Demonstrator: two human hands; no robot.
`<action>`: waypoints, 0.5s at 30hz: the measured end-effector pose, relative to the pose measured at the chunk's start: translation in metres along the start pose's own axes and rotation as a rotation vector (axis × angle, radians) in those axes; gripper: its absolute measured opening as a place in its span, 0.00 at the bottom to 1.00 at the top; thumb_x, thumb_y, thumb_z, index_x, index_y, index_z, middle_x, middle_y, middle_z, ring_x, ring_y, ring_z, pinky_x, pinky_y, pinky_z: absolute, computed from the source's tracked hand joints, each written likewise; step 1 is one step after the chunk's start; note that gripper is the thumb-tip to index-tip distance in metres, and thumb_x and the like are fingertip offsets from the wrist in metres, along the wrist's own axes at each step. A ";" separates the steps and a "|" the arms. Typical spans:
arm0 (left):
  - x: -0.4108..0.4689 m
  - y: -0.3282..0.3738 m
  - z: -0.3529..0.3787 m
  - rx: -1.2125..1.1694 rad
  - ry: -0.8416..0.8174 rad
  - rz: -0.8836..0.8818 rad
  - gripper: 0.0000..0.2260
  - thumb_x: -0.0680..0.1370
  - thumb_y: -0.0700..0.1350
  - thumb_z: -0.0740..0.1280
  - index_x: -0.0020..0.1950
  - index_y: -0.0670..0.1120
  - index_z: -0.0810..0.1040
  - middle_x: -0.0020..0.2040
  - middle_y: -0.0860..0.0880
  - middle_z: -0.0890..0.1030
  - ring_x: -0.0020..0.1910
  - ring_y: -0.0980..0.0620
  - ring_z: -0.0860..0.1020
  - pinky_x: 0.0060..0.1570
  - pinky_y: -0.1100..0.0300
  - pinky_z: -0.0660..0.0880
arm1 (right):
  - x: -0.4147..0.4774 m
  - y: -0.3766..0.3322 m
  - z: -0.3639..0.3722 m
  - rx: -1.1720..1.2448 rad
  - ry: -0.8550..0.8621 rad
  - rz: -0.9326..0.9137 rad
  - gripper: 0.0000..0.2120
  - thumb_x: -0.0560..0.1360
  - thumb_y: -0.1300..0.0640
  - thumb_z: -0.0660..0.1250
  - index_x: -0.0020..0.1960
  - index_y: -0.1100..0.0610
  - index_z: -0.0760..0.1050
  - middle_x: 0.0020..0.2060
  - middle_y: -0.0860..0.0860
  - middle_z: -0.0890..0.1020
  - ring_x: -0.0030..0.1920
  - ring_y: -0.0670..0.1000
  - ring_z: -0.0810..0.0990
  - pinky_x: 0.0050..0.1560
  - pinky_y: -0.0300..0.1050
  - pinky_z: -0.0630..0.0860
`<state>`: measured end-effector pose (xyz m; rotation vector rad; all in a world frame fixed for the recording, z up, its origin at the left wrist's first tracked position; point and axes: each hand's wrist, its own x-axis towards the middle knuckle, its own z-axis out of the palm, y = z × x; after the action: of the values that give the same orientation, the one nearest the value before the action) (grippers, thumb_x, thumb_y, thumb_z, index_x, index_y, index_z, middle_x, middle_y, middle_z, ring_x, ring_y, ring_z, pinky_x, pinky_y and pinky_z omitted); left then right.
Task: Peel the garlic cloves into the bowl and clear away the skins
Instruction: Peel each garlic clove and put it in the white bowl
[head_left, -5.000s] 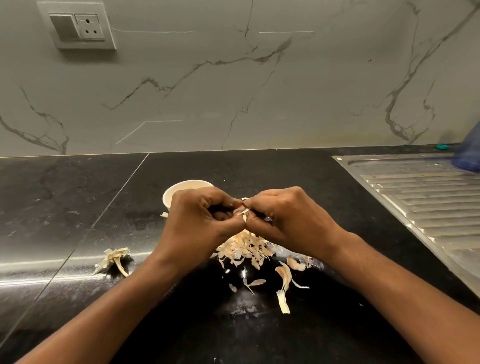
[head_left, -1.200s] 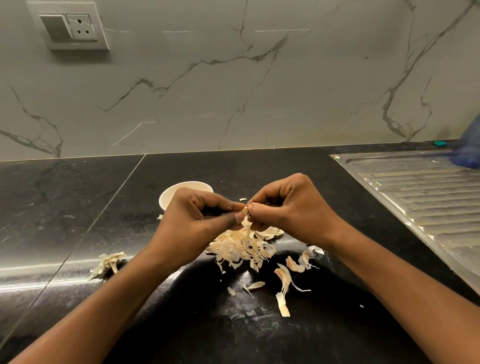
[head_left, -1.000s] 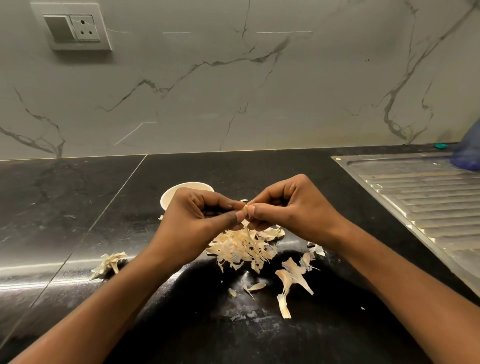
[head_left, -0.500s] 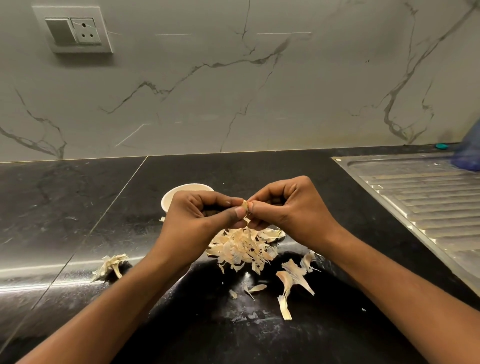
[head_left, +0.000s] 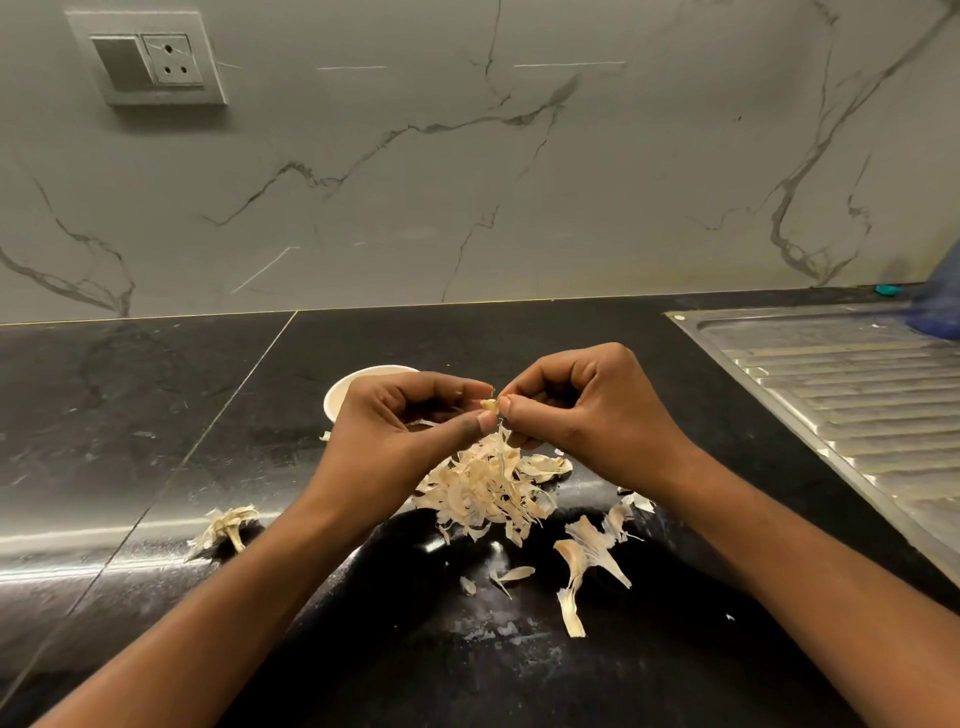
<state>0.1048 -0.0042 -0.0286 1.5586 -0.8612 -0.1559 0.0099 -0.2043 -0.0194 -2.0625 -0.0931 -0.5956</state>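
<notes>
Over the black countertop (head_left: 156, 415), right in the middle of the head view, both hands meet fingertip to fingertip. The left hand (head_left: 395, 431) has its fingers curled in, thumb and forefinger pinching a small garlic clove (head_left: 488, 404). The right hand (head_left: 587, 415) comes in from the other side, thumb and forefinger nipped tight on that same clove, the other fingers tucked under. So that's two pinches on one little clove, held up off the counter. A thin strand of skin trails down from it towards the pile of skins (head_left: 483, 488) heaped directly below the hands.

Behind the left hand sits the white bowl (head_left: 343, 395). Only its rim and left side show, and what's inside can't be seen.

More scraps lie loose in front of the pile: a long curled peel (head_left: 576, 571) off to the right, with a couple of small flakes beside it. Away to the left, well apart from the heap, lies a dried garlic stem (head_left: 226, 525).

On the right edge there's the ribbed steel drainboard (head_left: 857, 395), with something blue (head_left: 940, 306) at its far corner, too blurred to identify. Up the back runs the veined marble wall (head_left: 467, 182), with a switch and socket plate (head_left: 150, 65) top left.
</notes>
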 end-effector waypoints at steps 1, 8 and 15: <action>0.000 0.000 -0.001 0.013 -0.014 0.003 0.12 0.74 0.40 0.78 0.57 0.43 0.87 0.46 0.46 0.88 0.45 0.46 0.87 0.48 0.55 0.84 | 0.000 0.000 0.000 -0.001 -0.008 0.000 0.04 0.77 0.61 0.77 0.50 0.62 0.87 0.38 0.53 0.88 0.37 0.53 0.89 0.41 0.53 0.88; 0.001 -0.001 0.002 -0.176 -0.007 -0.088 0.09 0.76 0.36 0.74 0.56 0.36 0.86 0.46 0.40 0.88 0.46 0.40 0.87 0.50 0.53 0.85 | 0.001 0.001 -0.002 0.048 0.005 0.011 0.02 0.78 0.64 0.75 0.49 0.63 0.86 0.38 0.55 0.88 0.37 0.55 0.89 0.41 0.48 0.87; 0.003 0.004 -0.001 -0.376 0.092 -0.195 0.14 0.71 0.41 0.74 0.55 0.37 0.85 0.49 0.37 0.88 0.51 0.37 0.87 0.51 0.55 0.85 | 0.002 0.003 -0.004 0.044 -0.004 0.014 0.04 0.79 0.66 0.74 0.45 0.64 0.85 0.34 0.56 0.87 0.34 0.54 0.87 0.37 0.44 0.84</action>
<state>0.1057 -0.0050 -0.0241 1.2822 -0.5673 -0.3629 0.0113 -0.2100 -0.0192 -2.0207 -0.0929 -0.5755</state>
